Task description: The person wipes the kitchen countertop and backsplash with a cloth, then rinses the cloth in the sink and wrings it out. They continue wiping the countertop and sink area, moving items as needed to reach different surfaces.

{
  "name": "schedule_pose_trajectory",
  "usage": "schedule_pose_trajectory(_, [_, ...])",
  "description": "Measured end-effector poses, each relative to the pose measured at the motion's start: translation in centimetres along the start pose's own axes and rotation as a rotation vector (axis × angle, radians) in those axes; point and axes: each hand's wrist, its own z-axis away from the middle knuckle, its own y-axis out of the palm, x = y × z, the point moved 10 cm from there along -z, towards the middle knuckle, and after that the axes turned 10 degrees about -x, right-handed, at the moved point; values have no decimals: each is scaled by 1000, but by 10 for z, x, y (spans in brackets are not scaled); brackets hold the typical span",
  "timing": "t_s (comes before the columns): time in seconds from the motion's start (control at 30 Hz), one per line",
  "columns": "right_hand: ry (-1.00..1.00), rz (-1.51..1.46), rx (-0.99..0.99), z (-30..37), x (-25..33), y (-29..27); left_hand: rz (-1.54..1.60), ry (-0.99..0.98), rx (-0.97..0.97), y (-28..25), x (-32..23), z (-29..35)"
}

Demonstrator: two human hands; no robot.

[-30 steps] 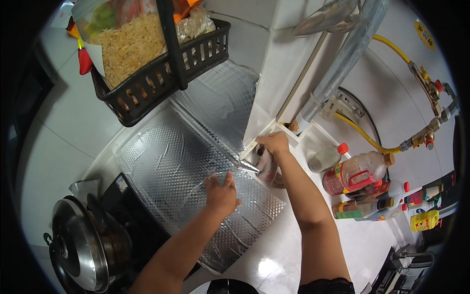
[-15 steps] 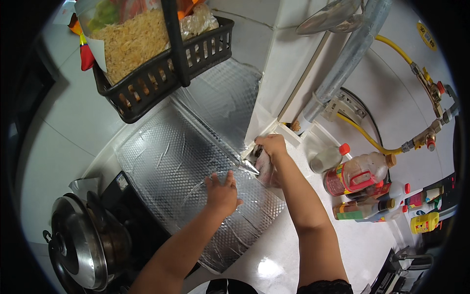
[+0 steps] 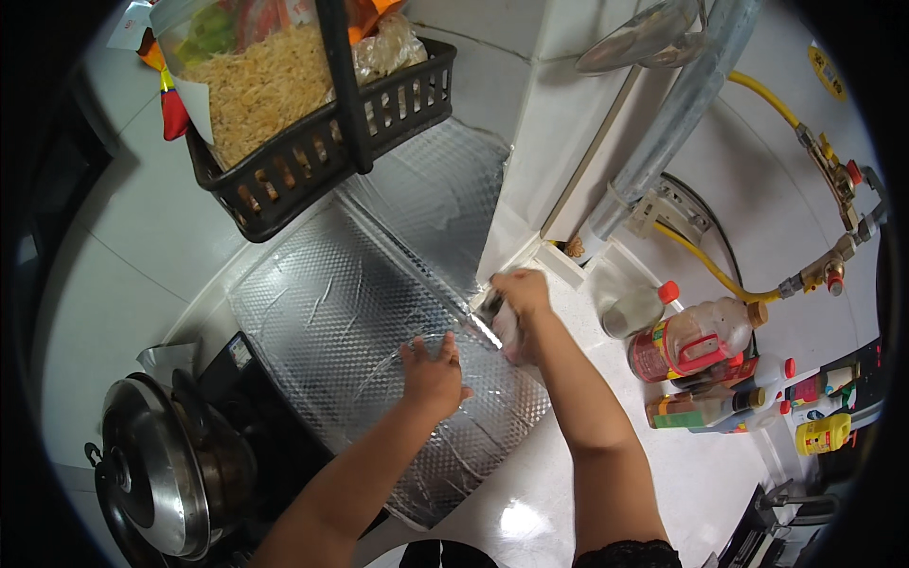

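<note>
A silver foil sheet (image 3: pixel 341 293) with a quilted pattern lies on the counter and runs up the wall behind. My left hand (image 3: pixel 434 381) rests on it with fingers spread, holding nothing. At the sheet's right edge, by the foot of the white wall corner, my right hand (image 3: pixel 524 295) is closed on a pale pinkish cloth (image 3: pixel 508 331). Most of the cloth is hidden beneath the hand and wrist. A folded foil ridge (image 3: pixel 417 265) ends close to the cloth.
A black basket (image 3: pixel 312 161) of food packets hangs above the foil. Lidded metal pots (image 3: pixel 156 469) stand on the stove at left. Several bottles, including a large clear one (image 3: pixel 696 336), stand at right, below yellow gas hoses (image 3: pixel 701 251). A metal pipe (image 3: pixel 663 142) rises beside the corner.
My right hand has shifted slightly at the wall corner, and less of the cloth shows. The left hand stays spread on the foil. The whole view has moved a little.
</note>
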Motion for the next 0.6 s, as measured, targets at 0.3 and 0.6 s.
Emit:
schedule_pose_trajectory(0.3, [-124, 39, 88, 6, 13, -4, 25, 5, -22, 0, 0, 3])
schedule_pose_trajectory(0.6, [-140, 71, 164, 8, 21, -4, 40, 5, -30, -4, 0, 5])
